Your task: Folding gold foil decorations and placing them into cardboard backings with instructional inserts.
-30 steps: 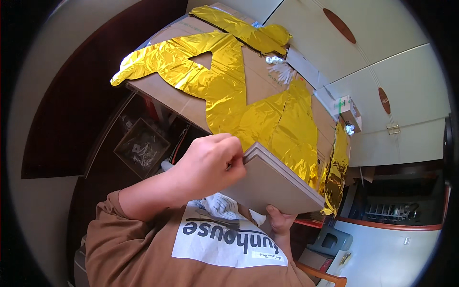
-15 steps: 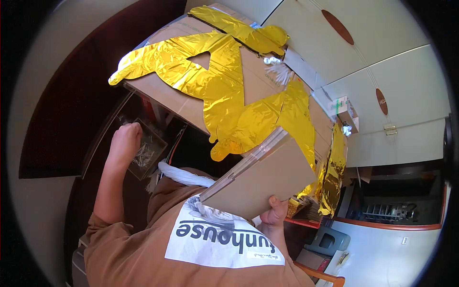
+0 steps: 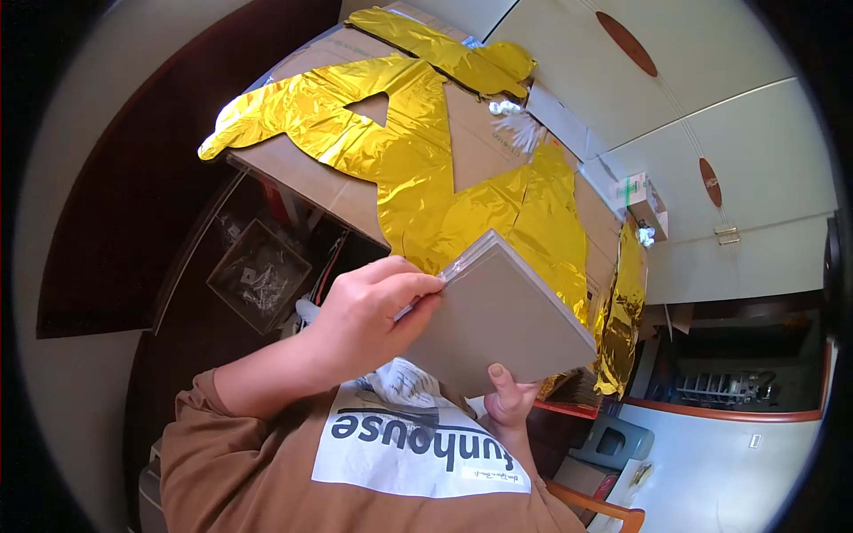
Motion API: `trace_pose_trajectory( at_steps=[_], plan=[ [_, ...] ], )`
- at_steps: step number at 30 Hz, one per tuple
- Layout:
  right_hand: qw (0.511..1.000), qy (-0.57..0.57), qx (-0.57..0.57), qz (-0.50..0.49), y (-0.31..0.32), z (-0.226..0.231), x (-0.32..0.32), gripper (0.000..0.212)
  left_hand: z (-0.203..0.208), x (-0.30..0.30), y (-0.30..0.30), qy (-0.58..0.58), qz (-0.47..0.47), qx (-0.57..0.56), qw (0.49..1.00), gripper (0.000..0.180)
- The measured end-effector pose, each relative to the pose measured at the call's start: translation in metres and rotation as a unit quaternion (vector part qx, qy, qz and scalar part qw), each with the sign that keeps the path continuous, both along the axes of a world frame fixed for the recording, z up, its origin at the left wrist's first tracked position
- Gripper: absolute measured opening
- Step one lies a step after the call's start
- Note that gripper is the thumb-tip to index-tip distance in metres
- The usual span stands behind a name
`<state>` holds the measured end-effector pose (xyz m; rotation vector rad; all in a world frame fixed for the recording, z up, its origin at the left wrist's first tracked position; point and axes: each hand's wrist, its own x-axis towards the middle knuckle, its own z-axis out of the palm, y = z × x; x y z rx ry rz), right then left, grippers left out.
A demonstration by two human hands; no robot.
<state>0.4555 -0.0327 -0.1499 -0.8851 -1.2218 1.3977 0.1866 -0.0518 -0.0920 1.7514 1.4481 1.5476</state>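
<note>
A flat grey-brown cardboard box (image 3: 506,329) is held tilted in front of my chest, with a shiny clear strip along its upper left edge. My right hand (image 3: 509,397) grips its lower edge, thumb lying on the near face and the other fingers hidden behind. My left hand (image 3: 378,302) is closed in a pinch at the upper left edge, thumb and forefinger together on it; whether a bit of the clear strip is between them I cannot make out. Just beyond the box lies a large gold foil balloon (image 3: 413,151), flat and uninflated.
Brown cardboard (image 3: 329,178) covers the table beneath the foil. More gold foil (image 3: 444,53) lies at the far edge, and another piece (image 3: 619,329) hangs at the right. A waste bin (image 3: 258,277) with scraps stands at left. White cabinets (image 3: 737,160) border the right side.
My left hand came from over the bin at left to the box's upper left edge and pinches there. The box has turned, its layered side now less visible; my right hand keeps its grip.
</note>
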Motion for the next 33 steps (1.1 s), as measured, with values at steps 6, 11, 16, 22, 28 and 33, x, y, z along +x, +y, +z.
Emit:
trace_pose_trajectory(
  at_steps=[6, 11, 16, 22, 28, 33],
  plan=[
    [0.997, -0.029, 0.070, -0.020, -0.002, 0.005, -0.001, 0.040, 0.002, 0.011, 0.000, -0.030, 0.035, -0.017, 0.999, 0.012],
    [0.996, -0.033, 0.074, -0.024, -0.002, 0.004, -0.004, 0.037, 0.000, 0.014, 0.000, -0.038, 0.049, -0.021, 0.998, 0.012],
    [0.991, -0.064, 0.112, -0.032, -0.002, 0.010, -0.007, 0.037, -0.012, 0.015, 0.000, 0.035, 0.068, -0.006, 0.997, 0.013],
    [0.985, -0.085, 0.144, -0.044, -0.003, 0.014, -0.013, 0.032, -0.013, 0.011, 0.005, -0.020, 0.068, -0.010, 0.997, 0.012],
    [0.977, -0.120, 0.173, -0.016, 0.001, 0.019, -0.014, 0.028, -0.007, 0.002, 0.002, -0.033, 0.061, -0.037, 0.997, 0.009],
    [0.972, -0.151, 0.181, 0.002, 0.000, 0.020, -0.013, 0.028, -0.012, -0.003, 0.002, -0.007, 0.077, -0.053, 0.996, 0.009]
  ],
)
